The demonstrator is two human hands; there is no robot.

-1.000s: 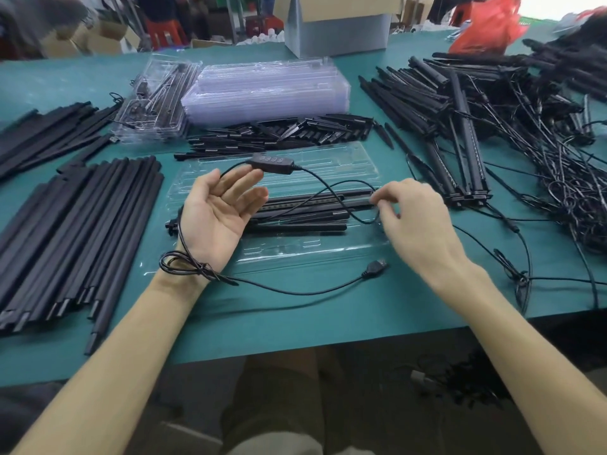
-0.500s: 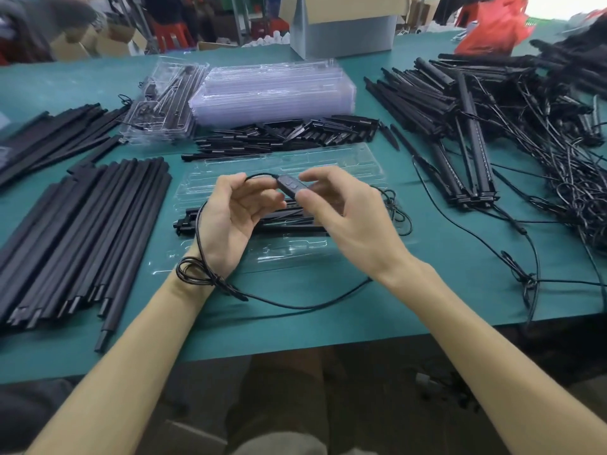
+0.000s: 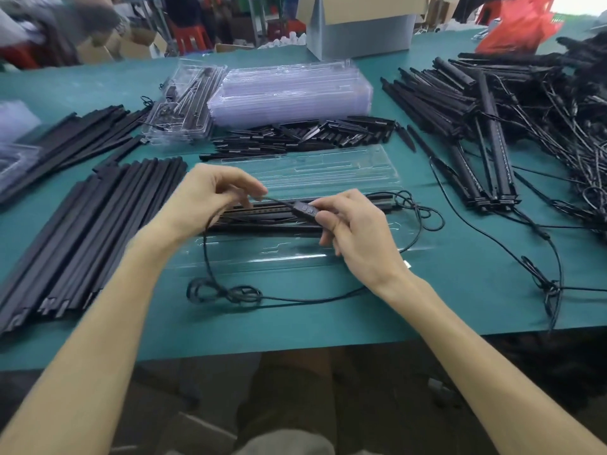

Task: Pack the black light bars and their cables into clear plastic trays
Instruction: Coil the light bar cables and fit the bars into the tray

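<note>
A teal work table (image 3: 466,290) fills the view, and past its far edge lies a cluttered room with a cardboard box (image 3: 361,24), a red plastic bag (image 3: 519,24) and a red stool (image 3: 190,39). At the near middle an open clear tray (image 3: 328,174) lies flat, with black light bars (image 3: 272,226) set lengthwise in its nearer half. Above it the left hand (image 3: 210,198) has its fingers curled and pinches the black cable (image 3: 205,254) just left of the inline controller (image 3: 303,208), which the right hand (image 3: 358,238) grips between thumb and fingers. The cable drops from the left hand to a loose coil on the table in front of the tray. Left of the tray lies a stack of plain black bars (image 3: 92,231); behind it are short black pieces (image 3: 295,136), a stack of empty clear trays (image 3: 289,90) and filled trays (image 3: 184,103). A tangled heap of bars with cables (image 3: 492,126) covers the right side.
</note>
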